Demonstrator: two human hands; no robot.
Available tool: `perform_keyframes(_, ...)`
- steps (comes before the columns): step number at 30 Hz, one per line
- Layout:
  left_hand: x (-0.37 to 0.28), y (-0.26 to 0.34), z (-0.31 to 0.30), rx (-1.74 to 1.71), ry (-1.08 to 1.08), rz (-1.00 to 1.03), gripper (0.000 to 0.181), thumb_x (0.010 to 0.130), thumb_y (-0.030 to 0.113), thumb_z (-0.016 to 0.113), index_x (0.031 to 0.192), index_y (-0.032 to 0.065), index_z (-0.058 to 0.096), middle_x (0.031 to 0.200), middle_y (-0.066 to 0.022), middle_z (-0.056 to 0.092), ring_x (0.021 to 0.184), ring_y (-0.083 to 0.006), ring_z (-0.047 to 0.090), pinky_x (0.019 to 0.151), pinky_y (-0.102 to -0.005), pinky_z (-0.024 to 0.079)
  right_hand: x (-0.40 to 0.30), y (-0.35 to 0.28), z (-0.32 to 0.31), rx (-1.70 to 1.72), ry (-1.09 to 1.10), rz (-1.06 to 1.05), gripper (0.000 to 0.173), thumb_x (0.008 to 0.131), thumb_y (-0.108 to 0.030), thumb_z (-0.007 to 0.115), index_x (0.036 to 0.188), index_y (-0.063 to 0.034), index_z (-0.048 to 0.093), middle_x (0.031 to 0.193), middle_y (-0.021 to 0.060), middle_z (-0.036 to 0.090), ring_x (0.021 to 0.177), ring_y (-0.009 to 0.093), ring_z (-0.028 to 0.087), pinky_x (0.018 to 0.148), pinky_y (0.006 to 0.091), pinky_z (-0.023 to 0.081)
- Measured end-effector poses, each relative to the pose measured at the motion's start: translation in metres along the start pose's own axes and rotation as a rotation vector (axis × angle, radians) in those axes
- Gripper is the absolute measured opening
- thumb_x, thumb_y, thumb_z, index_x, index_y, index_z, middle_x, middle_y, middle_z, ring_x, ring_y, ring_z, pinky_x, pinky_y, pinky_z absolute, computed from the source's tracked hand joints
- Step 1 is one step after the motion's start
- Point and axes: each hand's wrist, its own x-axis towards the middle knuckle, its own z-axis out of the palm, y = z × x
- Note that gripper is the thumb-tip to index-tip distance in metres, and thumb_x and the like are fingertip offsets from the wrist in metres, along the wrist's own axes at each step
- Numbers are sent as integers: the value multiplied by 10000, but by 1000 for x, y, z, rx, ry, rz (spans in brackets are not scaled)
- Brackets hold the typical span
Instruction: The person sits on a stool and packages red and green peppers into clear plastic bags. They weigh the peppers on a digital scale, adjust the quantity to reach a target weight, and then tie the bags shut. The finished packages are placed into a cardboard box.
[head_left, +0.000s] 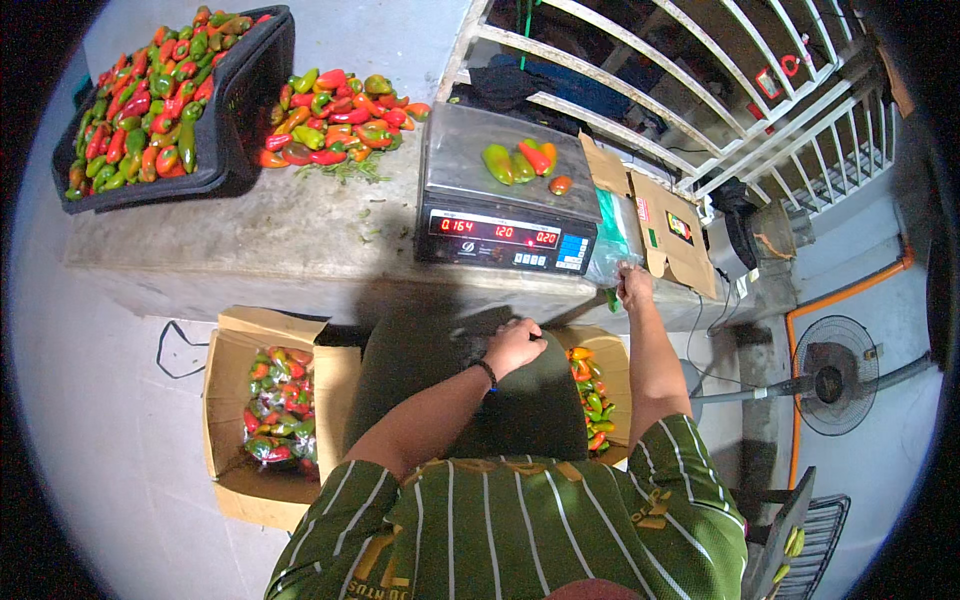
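Note:
My right hand (636, 286) pinches the edge of a clear plastic bag (606, 266) that lies at the right side of a digital scale (506, 244). A green plastic piece is beside it. My left hand (516, 343) rests low over my dark-clad lap, fingers curled; whether it holds anything is hidden. On the metal pan of the scale (457, 139) lie several green, red and orange peppers (523, 165), and its red display is lit. Left of the scale, a loose heap of mixed peppers (337, 120) sits on the concrete counter (315, 225), with green stem scraps before it.
A black crate (259, 82) heaped with peppers stands at the counter's left. Below, a cardboard box (337, 405) holds bagged peppers; another box (619, 360) holds loose ones. Flattened cardboard (675, 225) lies right of the scale, beside white metal bars (615, 82). A fan (832, 379) stands at right.

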Motion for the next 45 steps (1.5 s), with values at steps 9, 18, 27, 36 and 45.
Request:
perform_keyframes(9,-3,5,-8,45,-16,-26,374,737,377,598,1019,131,590,1108,-138,554,1049,-328,516,875,-439,413,-41,-16,0,261,-111,122,173,859,-297,543,850,-130,584,595,-24,433,497,107,413,415,259,359)
perform_keyframes(18,-6,6,-10,58,-42,-13,372,742,374,597,1020,129,588,1111,-132,555,1045,-328,519,867,-432,419,-123,10,16,503,-91,-165,194,873,-312,510,938,-131,532,993,32,576,794,160,539,652,325,430)
perform_keyframes(27,-10,10,-18,50,-74,3,404,747,356,598,1063,107,561,1145,-134,546,1066,-324,513,883,-433,411,-135,-50,-35,1159,-325,-359,278,867,-414,498,914,-152,577,1144,52,558,1080,230,481,853,415,404)
perform_keyframes(36,-46,59,-46,217,364,463,683,677,304,643,1278,134,366,1314,-144,388,1273,-391,214,971,-542,256,-203,-31,25,-889,-751,-843,171,795,-90,528,939,-71,619,917,152,613,904,309,570,810,391,441)
perform_keyframes(45,-42,49,-79,-167,95,306,370,794,264,612,1076,47,514,940,-129,623,891,-203,597,787,-325,453,-209,-93,50,-141,-810,-529,165,892,-161,497,907,-22,583,811,39,614,756,143,585,716,271,462)
